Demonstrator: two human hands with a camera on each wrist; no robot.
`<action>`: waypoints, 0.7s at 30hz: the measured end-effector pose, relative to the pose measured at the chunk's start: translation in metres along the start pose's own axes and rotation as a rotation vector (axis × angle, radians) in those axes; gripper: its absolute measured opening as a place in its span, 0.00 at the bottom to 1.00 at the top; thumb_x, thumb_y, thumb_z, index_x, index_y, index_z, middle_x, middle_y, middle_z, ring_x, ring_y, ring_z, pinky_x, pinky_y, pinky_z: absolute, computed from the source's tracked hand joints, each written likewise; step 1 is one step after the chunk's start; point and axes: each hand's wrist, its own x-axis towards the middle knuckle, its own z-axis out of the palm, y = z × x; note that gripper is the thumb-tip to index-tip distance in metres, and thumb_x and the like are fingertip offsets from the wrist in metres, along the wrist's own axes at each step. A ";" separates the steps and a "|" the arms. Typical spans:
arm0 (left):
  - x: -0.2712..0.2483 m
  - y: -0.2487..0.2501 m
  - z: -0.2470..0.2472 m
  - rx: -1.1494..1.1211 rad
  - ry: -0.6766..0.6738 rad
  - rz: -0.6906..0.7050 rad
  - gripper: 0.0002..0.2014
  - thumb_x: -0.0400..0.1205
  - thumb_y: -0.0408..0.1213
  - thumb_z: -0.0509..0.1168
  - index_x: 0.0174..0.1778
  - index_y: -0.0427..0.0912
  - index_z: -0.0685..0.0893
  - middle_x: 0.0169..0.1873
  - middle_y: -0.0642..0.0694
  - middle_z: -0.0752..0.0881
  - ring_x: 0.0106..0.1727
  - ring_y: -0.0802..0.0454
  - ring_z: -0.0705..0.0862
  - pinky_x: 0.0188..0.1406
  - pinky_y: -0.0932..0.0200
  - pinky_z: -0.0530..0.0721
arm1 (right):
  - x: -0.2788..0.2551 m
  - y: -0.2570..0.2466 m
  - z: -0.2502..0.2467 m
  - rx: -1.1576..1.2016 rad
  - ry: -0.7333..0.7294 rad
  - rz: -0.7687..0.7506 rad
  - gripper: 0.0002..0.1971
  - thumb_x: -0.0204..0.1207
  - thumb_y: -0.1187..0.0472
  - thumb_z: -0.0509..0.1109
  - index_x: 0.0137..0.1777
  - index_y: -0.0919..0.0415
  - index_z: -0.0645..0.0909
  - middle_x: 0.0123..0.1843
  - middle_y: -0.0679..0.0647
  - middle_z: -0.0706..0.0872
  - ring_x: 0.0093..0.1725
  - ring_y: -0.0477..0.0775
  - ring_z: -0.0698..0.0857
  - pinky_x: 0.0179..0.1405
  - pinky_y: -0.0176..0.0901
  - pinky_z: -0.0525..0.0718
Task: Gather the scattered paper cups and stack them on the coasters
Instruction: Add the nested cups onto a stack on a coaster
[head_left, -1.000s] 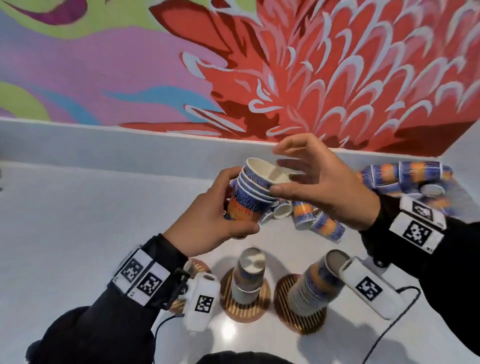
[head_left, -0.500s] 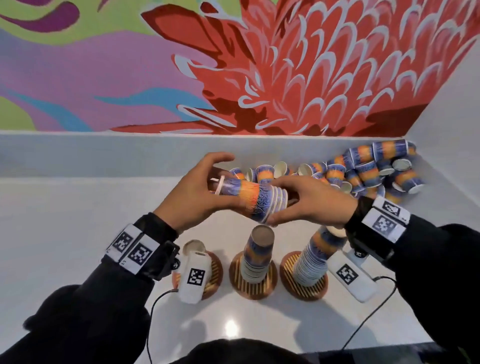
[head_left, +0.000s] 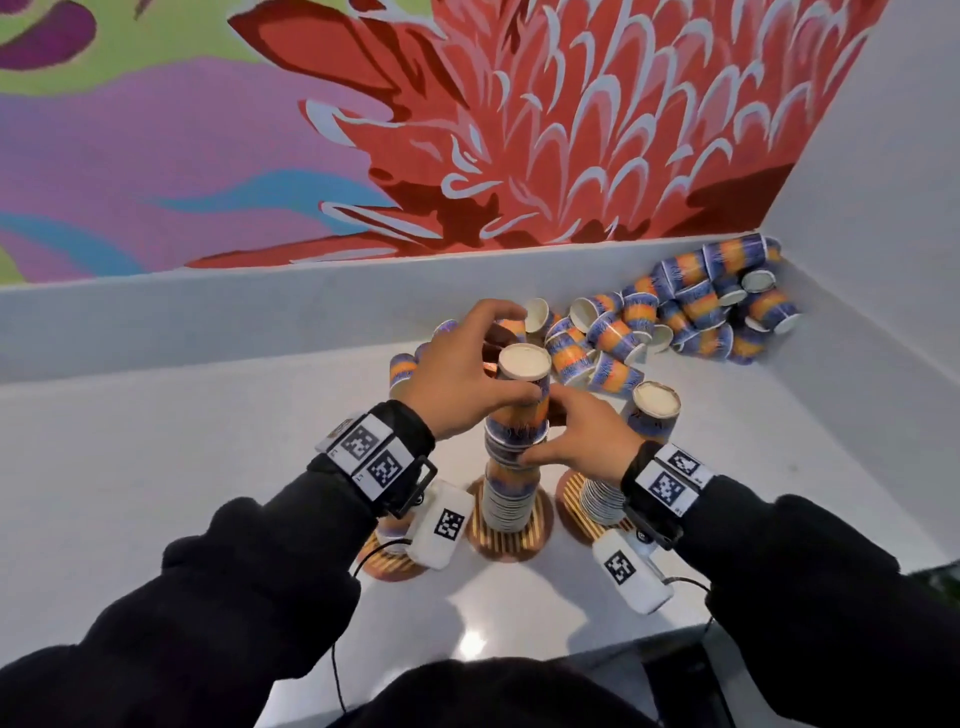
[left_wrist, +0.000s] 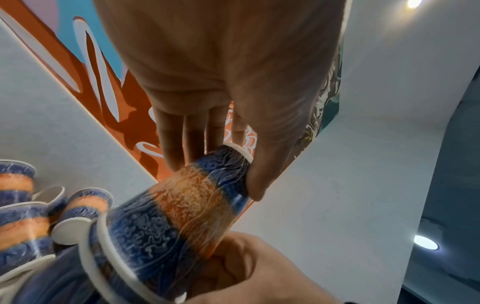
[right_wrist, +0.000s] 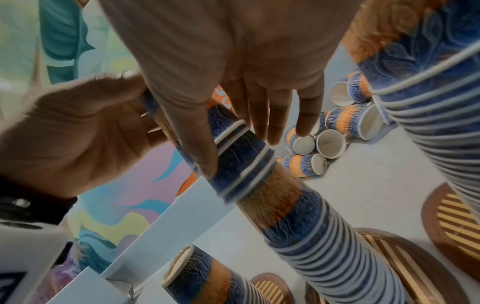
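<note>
A short nest of blue-and-orange paper cups (head_left: 521, 400) is upside down on top of the middle stack (head_left: 506, 499), which stands on the middle coaster (head_left: 511, 545). My left hand (head_left: 498, 358) grips the nest's top end between thumb and fingers (left_wrist: 187, 142). My right hand (head_left: 545, 431) pinches its lower rims (right_wrist: 233, 142) with the thumb in front. A taller stack (head_left: 652, 415) stands on the right coaster (head_left: 571, 499). The left coaster (head_left: 384, 564) carries a short stack (right_wrist: 197, 273), mostly hidden in the head view.
Several loose cups (head_left: 691, 312) lie heaped on the white counter (head_left: 156, 467) toward the back right corner, reaching behind my hands. A low white ledge and a painted wall (head_left: 467, 130) close the back; a white wall closes the right.
The nest of cups, held sideways between both hands above the coasters, has been turned upside down and lowered onto the middle stack. Both hands came down and nearer with it.
</note>
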 end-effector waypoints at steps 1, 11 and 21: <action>-0.001 -0.003 0.002 0.013 -0.018 -0.003 0.40 0.70 0.39 0.87 0.75 0.55 0.76 0.60 0.51 0.88 0.57 0.59 0.89 0.57 0.52 0.91 | -0.002 0.000 0.001 -0.005 -0.001 0.016 0.38 0.58 0.47 0.89 0.69 0.49 0.82 0.61 0.47 0.91 0.60 0.49 0.89 0.65 0.58 0.88; -0.004 -0.016 0.004 0.043 -0.089 0.012 0.32 0.75 0.43 0.84 0.73 0.58 0.77 0.62 0.56 0.86 0.62 0.59 0.87 0.55 0.64 0.87 | -0.013 -0.002 -0.007 0.075 0.039 0.093 0.37 0.68 0.52 0.87 0.78 0.51 0.78 0.66 0.46 0.88 0.65 0.45 0.87 0.68 0.55 0.88; 0.040 0.035 0.023 -0.095 -0.103 0.125 0.20 0.80 0.39 0.80 0.66 0.51 0.85 0.54 0.49 0.90 0.55 0.52 0.91 0.61 0.45 0.91 | -0.041 -0.021 -0.111 0.485 0.215 -0.046 0.20 0.78 0.66 0.79 0.69 0.58 0.85 0.64 0.59 0.92 0.64 0.60 0.92 0.63 0.56 0.92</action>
